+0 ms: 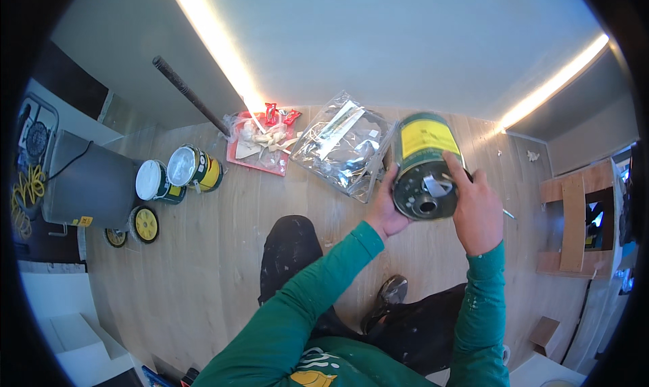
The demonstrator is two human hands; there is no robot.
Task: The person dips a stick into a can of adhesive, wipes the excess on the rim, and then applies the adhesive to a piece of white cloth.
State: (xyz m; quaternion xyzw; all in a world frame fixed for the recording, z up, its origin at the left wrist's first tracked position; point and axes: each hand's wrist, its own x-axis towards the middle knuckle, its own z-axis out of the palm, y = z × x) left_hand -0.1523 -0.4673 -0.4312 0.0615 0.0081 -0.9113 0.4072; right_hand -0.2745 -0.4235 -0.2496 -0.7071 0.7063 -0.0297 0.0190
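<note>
Above the floor I hold a round metal can [428, 135] with dark green sides and a yellow label band. It is tilted so that its dark top, with a round opening near the edge, faces me. My left hand [388, 210] grips the can from its left side, with the fingers partly hidden behind it. My right hand [477, 208] is closed against the right side, thumb and fingers at the rim. A small silvery-white piece [438, 186] lies on the can's top by the right fingers; I cannot tell whether they hold it.
Clear plastic packaging [341, 147] lies beyond my left hand. Left of it, a red tray [259, 158] carries crumpled white material. Two paint buckets [197, 167] [160, 181] stand near a grey wheeled machine [94, 174]. A dark pole [189, 94] leans nearby. A wooden frame [572, 223] stands right.
</note>
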